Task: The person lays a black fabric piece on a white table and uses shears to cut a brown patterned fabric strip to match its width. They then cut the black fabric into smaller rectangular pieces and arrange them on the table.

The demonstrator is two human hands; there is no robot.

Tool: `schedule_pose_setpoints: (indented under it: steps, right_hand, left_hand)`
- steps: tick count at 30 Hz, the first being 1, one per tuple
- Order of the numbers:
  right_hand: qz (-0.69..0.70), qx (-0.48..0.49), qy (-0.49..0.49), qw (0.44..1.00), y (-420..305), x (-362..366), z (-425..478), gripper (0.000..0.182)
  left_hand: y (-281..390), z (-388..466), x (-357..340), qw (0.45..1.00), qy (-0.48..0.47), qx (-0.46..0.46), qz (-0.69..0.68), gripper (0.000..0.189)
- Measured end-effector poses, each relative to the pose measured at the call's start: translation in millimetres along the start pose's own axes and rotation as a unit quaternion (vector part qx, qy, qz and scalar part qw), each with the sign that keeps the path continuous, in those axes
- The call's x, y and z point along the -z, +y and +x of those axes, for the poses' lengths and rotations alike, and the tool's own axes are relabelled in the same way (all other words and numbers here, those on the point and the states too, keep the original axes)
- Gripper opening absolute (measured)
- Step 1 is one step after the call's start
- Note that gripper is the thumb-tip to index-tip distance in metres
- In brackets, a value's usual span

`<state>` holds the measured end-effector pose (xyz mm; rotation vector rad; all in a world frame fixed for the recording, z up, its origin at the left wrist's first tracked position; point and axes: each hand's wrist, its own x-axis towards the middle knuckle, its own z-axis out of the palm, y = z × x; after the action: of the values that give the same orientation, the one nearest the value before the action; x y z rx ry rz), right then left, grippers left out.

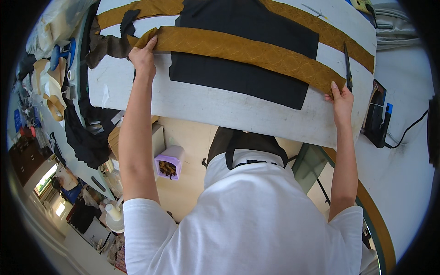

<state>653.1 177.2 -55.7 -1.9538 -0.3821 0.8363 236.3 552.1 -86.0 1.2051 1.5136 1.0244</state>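
Note:
A long mustard-brown patterned fabric strip [240, 48] stretches between my two hands. My left hand [142, 56] pinches its folded left end between thumb and fingers. At the other end, my right hand [341, 98] grips the lower right corner. Beneath the strip lies a black fabric panel [237, 75], showing above and below it. A second mustard strip [350, 48] lies farther back, partly covered by the black panel. Black-handled scissors [348, 70] lie just beyond my right hand. Dark brown fabric scraps [110, 48] are bunched left of my left hand.
The white work table [223, 106] carries the fabric. An upright black appliance [374, 120] with a cord stands to the right. A thin pointed tool [314, 11] lies at the back. A lilac-lined bin [179, 151] of scraps stands on the floor. Black cloth [84, 137] hangs at left.

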Motion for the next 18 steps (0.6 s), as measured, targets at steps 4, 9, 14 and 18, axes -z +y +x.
schedule_pose_setpoints:
  steps: [4, 9, 14, 18]
  right_hand:
    - [0.005, -0.006, -0.003, 1.000, 14, 1, 6, 0.025]
    - [-0.017, -0.022, 0.005, 1.000, 17, -2, 7, 0.024]
    - [-0.037, -0.028, 0.004, 0.999, 15, -1, 9, 0.027]
    - [-0.002, -0.037, -0.003, 0.999, 12, -4, 12, 0.025]
  left_hand:
    - [-18, 0, -4, 0.999, 0.010, -0.037, 0.024, 0.020]
    - [-12, -7, -11, 0.996, 0.011, -0.069, 0.059, 0.016]
    - [-50, 24, 4, 0.992, 0.016, -0.066, 0.105, 0.018]
    - [-56, 26, 13, 0.986, 0.003, -0.098, 0.131, 0.022]
